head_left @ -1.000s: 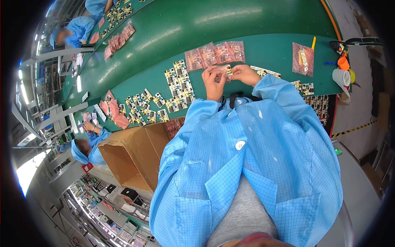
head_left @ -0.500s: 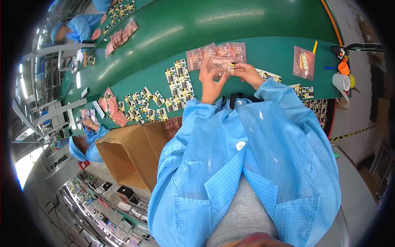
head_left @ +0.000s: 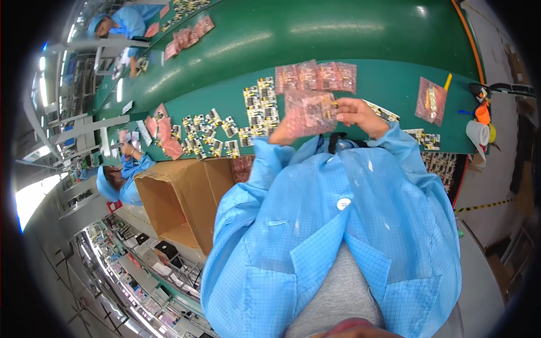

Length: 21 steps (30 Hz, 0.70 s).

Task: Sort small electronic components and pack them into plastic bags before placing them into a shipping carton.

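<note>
In front of my chest is a pink bubble bag (head_left: pixel 304 115), held up above the bench. A small circuit board (head_left: pixel 326 114) shows through its right part, at the opening side. My left hand (head_left: pixel 283 134) grips the bag from its lower left; the bag hides most of its fingers. From the right, my right hand (head_left: pixel 362 115) has its fingertips closed at the board's edge. Just beyond lies a row of filled pink bubble bags (head_left: pixel 315 77). Rows of bare circuit boards (head_left: pixel 261 104) lie left of the bag, and a strip of boards (head_left: pixel 382 110) lies behind my right hand.
Loose boards (head_left: pixel 205 132) and pink bags (head_left: pixel 163 132) lie farther left on the green bench (head_left: pixel 389 73). At right are a bag with a yellow tool (head_left: pixel 431 101) and a white roll (head_left: pixel 478 134). A cardboard box (head_left: pixel 186 197) stands at my left. Co-workers (head_left: pixel 127 25) sit left.
The bubble bag has come nearer my body and turned, showing its broad side. My left fingers, visible in a pinch before, are now mostly behind it. The bench view has shifted slightly right.
</note>
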Tool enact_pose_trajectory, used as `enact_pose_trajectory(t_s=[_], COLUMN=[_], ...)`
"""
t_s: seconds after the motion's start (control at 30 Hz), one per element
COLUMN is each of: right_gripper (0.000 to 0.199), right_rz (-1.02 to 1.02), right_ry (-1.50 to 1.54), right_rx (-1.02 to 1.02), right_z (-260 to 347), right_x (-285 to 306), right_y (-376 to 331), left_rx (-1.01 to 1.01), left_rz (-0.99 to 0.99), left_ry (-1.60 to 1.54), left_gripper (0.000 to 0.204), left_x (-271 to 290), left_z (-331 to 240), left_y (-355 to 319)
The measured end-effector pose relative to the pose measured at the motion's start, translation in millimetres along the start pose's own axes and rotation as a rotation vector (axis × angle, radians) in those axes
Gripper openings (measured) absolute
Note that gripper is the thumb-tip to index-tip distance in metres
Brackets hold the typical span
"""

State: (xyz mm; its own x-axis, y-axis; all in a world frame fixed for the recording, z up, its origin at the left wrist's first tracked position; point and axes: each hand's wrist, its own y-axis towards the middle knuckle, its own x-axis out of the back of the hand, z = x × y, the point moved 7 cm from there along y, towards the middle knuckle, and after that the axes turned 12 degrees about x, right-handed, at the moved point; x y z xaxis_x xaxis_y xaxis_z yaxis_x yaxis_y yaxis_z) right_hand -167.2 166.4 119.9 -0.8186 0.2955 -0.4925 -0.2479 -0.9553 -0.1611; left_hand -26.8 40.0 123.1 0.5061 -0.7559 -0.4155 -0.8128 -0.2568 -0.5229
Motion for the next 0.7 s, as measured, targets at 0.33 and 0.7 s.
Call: enact_pose_trajectory(t_s=[0.33, 0.7], right_gripper=[0.036, 0.039], right_rz=[-0.013, 0.064], right_ry=[0.006, 0.108], right_rx=[-0.031, 0.036], right_z=[1, 10], right_x=[-3, -21], right_y=[-2, 10], left_rx=[-0.053, -0.524], left_rz=[0.069, -0.017], left_ry=[0.155, 0.431], left_gripper=[0.037, 0.044], left_x=[-18, -43], left_z=[-11, -41], left_y=[0, 2])
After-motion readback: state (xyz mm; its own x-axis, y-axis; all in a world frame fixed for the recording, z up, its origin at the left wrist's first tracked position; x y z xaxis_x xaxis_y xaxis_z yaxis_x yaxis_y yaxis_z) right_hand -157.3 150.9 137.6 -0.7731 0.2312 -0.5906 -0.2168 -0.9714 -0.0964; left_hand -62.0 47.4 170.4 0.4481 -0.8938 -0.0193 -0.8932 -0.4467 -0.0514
